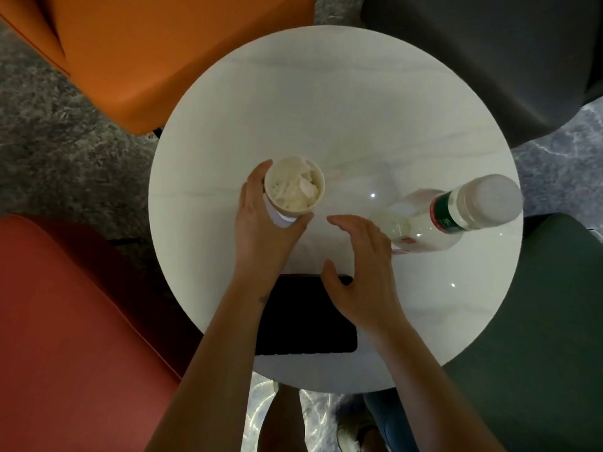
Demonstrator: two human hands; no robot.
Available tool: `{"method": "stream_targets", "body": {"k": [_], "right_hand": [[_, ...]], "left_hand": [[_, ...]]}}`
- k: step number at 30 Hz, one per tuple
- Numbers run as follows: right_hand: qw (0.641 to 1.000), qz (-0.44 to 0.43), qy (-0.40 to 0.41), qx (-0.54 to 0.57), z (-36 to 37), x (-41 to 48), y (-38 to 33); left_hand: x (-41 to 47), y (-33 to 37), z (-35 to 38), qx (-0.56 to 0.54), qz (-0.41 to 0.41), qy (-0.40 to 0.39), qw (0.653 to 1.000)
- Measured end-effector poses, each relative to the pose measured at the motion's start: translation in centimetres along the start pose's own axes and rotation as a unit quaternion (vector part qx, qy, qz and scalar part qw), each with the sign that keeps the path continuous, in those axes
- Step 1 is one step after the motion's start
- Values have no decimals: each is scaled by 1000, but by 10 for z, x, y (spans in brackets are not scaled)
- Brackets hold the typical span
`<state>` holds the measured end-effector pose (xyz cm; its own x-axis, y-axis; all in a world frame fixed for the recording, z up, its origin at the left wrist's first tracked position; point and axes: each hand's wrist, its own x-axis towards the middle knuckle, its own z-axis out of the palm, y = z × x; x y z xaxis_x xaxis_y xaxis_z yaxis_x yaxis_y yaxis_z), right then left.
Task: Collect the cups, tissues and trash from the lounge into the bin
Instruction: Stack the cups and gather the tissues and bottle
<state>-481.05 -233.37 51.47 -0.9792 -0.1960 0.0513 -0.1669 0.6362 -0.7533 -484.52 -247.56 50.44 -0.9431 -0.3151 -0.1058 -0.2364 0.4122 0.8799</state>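
A pale paper cup (293,184) stuffed with crumpled white tissue stands near the middle of the round white table (326,109). My left hand (264,233) wraps around the cup's left and near side, thumb and fingers gripping its wall. My right hand (362,272) hovers just right of the cup with fingers spread and nothing in it. A clear plastic bottle (456,213) with a green and red label and a white cap stands to the right of that hand, its base partly hidden behind the fingers.
A black flat rectangular object (303,331) lies on the table's near edge under my forearms. Chairs ring the table: orange (163,53) far left, red (75,321) near left, dark grey (489,60) far right, dark green (538,337) near right.
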Motion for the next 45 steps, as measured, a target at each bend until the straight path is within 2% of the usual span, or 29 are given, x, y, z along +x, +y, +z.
{"method": "stream_targets", "body": {"k": [4,8,14,22,28,31,36,45], "right_hand": [[996,30,-74,-27,8,-21,11],[978,13,-164,-130,19,-33,22],[977,23,-120,-176,19,-45,24],[991,44,-71,-105,-25,-64,12],[988,-20,-12,-155,-78,-75,8],[987,-3,-2,-163,-99,-79,11],[991,58,63,-100,-119,-86,14],[998,38,49,0,-125,-72,6]], "left_hand": [[-10,4,-15,-23,27,45,998],[-35,4,-32,-36,33,100,994],[-80,-4,-49,-39,44,141,988],[-121,16,-43,-86,59,157,982],[-129,54,-31,-117,93,138,979],[-131,70,-27,-120,116,107,980],[-142,82,-17,-96,109,15,989],[-152,86,-7,38,162,-116,979]]}}
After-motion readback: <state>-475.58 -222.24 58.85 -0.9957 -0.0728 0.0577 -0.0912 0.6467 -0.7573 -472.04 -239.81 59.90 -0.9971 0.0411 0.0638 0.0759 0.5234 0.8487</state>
